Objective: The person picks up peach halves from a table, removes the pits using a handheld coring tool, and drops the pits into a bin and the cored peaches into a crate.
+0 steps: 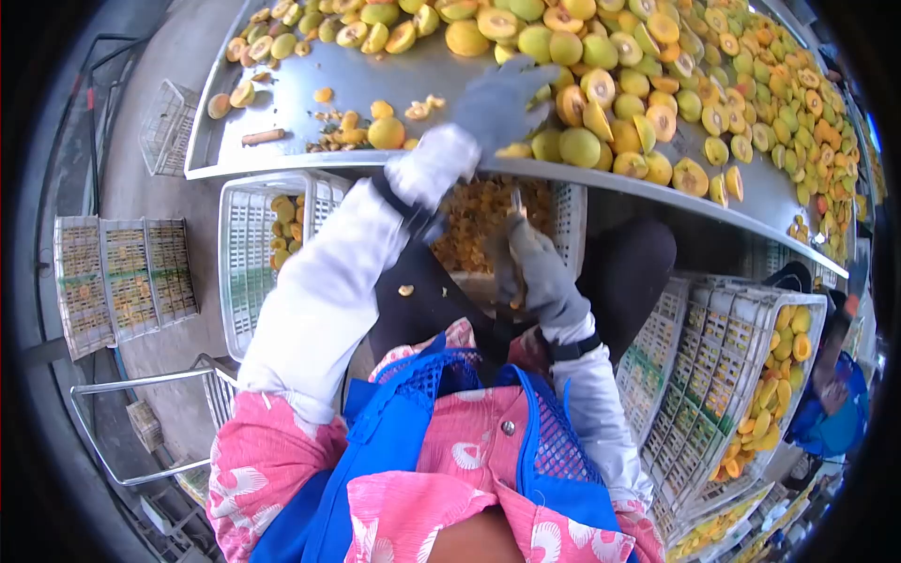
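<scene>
My left hand (502,105), in a grey glove, reaches over the metal table with its fingers spread. Its fingertips are beside a pile of halved yellow peaches (601,89), and no fruit shows in its grasp. Lower down, in front of my lap, my right hand (546,277), also gloved, is closed around a small knife (516,199) whose narrow metal tip points up towards the table. Beneath the table's edge, between my knees, a crate holds brownish pits and scraps (479,225).
The metal table (291,94) carries scraps and a short wooden stick (264,137) on its left. A white crate (267,183) with peach halves stands left of my legs. Stacked crates (699,375) stand on my right, near another person in blue (835,403). A metal frame (141,385) is at left.
</scene>
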Demonstrator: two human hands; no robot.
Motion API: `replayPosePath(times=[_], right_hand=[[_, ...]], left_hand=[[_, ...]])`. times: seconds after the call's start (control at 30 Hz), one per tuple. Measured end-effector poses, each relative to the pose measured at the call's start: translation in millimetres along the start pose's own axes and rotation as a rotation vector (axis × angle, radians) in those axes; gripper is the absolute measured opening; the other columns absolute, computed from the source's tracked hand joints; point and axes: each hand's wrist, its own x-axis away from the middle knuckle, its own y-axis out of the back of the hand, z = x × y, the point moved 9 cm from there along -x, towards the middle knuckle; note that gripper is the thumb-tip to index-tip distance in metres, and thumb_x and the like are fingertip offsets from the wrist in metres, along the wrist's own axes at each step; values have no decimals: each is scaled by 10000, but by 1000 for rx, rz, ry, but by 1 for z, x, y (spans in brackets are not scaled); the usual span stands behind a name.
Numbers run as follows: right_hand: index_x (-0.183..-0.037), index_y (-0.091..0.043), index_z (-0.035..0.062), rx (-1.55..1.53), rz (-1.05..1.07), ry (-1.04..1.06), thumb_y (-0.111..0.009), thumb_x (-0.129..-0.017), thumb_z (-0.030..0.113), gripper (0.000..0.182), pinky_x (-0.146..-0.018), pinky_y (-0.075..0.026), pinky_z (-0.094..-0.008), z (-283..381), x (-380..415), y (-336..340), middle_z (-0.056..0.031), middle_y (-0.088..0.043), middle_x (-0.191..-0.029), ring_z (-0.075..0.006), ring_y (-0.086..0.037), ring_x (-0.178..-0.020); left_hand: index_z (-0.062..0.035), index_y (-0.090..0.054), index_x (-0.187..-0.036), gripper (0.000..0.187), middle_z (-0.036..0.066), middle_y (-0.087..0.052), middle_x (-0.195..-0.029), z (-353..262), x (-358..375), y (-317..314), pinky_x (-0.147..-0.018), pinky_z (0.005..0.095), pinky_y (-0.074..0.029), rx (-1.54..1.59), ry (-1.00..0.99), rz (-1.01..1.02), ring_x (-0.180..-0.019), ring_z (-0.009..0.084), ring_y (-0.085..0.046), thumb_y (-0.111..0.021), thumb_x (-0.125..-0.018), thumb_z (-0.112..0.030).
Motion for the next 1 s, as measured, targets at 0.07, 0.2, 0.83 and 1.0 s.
replayPosePath(times=[0.07,0.2,0.83,1.0], right_hand=[[-875,-580,104,18,-26,14,-404,-997,540,486,-447,-382,-235,-12,-5,9,28,-497,-634,-90,-455,-474],[-948,-580,140,-138,58,-107,-417,-1030,377,299,-457,-409,-219,-69,-6,14,56,-517,-719,-72,-518,-560],[-1005,-550,30,516,-271,485,-553,-970,258,231,-419,-418,-282,53,64,-66,-59,-551,-651,-101,-507,-463],[-1019,-573,68,521,-268,463,-502,-1002,247,193,-428,-390,-215,51,71,-84,40,-465,-615,-42,-445,-487]], left_hand=[[-187,-552,-1299,529,128,-540,-1312,18,-22,-42,-961,444,-453,-174,39,157,-1159,370,-537,-665,-815,-367],[-111,-536,-1290,527,201,-584,-1256,29,-20,-45,-987,412,-435,-267,154,337,-1174,336,-551,-639,-854,-389],[17,-458,-1245,412,145,-612,-1128,-3,151,54,-870,313,-529,1135,374,-110,-968,187,-632,-381,-1049,-337],[10,-505,-1174,380,116,-646,-1038,-39,155,106,-802,313,-526,810,172,-247,-928,183,-645,-375,-1048,-324]])
